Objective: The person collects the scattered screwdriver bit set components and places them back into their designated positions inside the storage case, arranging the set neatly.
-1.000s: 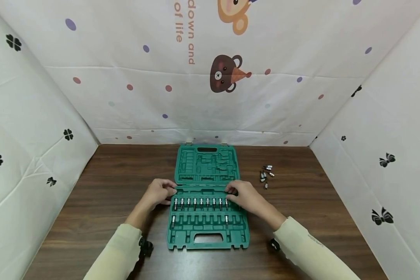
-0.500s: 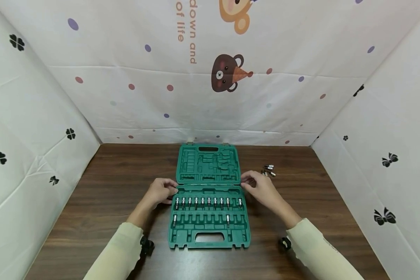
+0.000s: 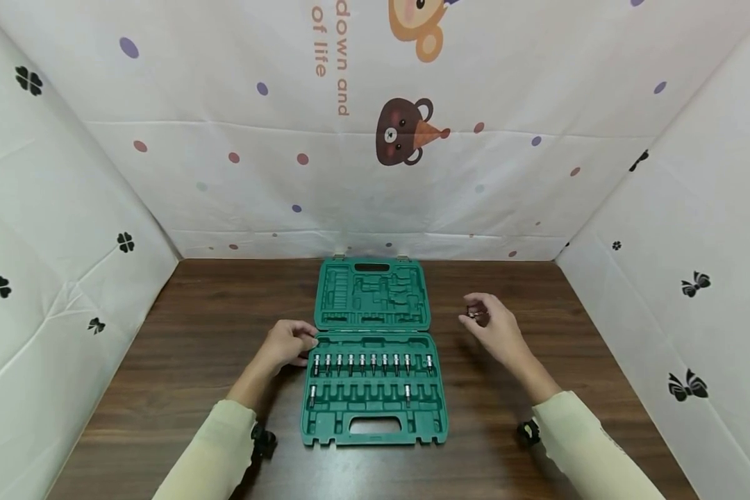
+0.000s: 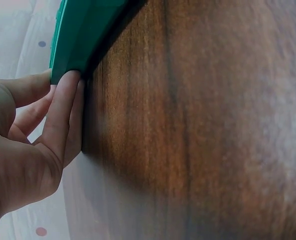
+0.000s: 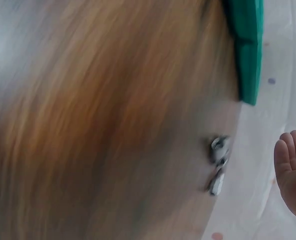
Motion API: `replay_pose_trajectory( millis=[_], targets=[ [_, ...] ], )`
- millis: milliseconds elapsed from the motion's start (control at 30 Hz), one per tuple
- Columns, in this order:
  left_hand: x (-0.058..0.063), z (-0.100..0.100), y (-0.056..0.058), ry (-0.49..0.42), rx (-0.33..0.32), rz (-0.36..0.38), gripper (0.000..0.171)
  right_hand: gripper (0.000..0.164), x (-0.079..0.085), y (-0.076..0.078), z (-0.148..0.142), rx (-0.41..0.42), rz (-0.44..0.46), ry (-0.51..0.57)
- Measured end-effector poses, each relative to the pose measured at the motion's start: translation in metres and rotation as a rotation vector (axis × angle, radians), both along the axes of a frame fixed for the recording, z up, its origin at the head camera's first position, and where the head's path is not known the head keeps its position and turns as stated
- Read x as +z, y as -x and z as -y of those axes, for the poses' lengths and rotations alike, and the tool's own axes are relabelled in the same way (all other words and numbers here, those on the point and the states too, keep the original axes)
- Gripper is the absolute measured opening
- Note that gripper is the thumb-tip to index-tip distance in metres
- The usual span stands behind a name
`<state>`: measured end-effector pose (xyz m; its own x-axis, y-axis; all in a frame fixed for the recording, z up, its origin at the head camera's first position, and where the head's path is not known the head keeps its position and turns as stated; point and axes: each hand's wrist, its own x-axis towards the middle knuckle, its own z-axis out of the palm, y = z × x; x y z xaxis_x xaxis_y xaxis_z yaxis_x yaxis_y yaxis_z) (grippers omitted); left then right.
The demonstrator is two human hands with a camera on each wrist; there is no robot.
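Observation:
A green socket case (image 3: 375,439) lies open on the table, its moulded lid (image 3: 340,312) laid back. A row of silver bit sockets (image 3: 362,362) fills much of its upper slots, and two more sit in the lower row. My left hand (image 3: 282,344) holds the case's left side near the hinge, thumb and fingers pinching the green corner (image 4: 70,60) in the left wrist view. My right hand (image 3: 498,332) is over the loose bit sockets (image 3: 473,314), thumb and index finger spread around them. In the right wrist view its fingers (image 5: 284,155) are apart from those pieces (image 5: 218,150).
The dark wood table (image 3: 225,298) meets a white patterned cloth (image 3: 256,180) at the back, with more cloth rising on both sides. A handle opening shows at the case's near edge. The right wrist view is blurred over the table.
My right hand has left the case's upper row and moved right to the loose pieces. A bit socket now shows at that row's right end. The left hand stays put.

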<state>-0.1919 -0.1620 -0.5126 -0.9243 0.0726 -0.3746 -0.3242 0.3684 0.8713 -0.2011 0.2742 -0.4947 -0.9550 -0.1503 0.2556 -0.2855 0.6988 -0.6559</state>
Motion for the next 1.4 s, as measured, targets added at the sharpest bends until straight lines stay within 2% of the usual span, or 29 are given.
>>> replay_pose_trajectory(
  millis=[167,433,833,1400],
  targets=[
    [0.001,-0.001,-0.001,-0.005,-0.004,0.006,0.021,0.044,-0.008,0.004,-0.017,-0.044,0.004,-0.025],
    [0.000,0.001,-0.001,-0.006,-0.006,-0.006,0.021,0.049,-0.018,0.008,-0.031,-0.111,0.067,-0.068],
    [0.000,0.000,-0.001,0.011,-0.002,-0.013,0.020,0.060,-0.031,0.005,-0.034,-0.132,0.183,-0.148],
    [0.001,0.001,-0.001,-0.008,-0.001,0.006,0.020,0.040,-0.035,0.008,-0.022,-0.209,0.287,-0.258]
  ],
)
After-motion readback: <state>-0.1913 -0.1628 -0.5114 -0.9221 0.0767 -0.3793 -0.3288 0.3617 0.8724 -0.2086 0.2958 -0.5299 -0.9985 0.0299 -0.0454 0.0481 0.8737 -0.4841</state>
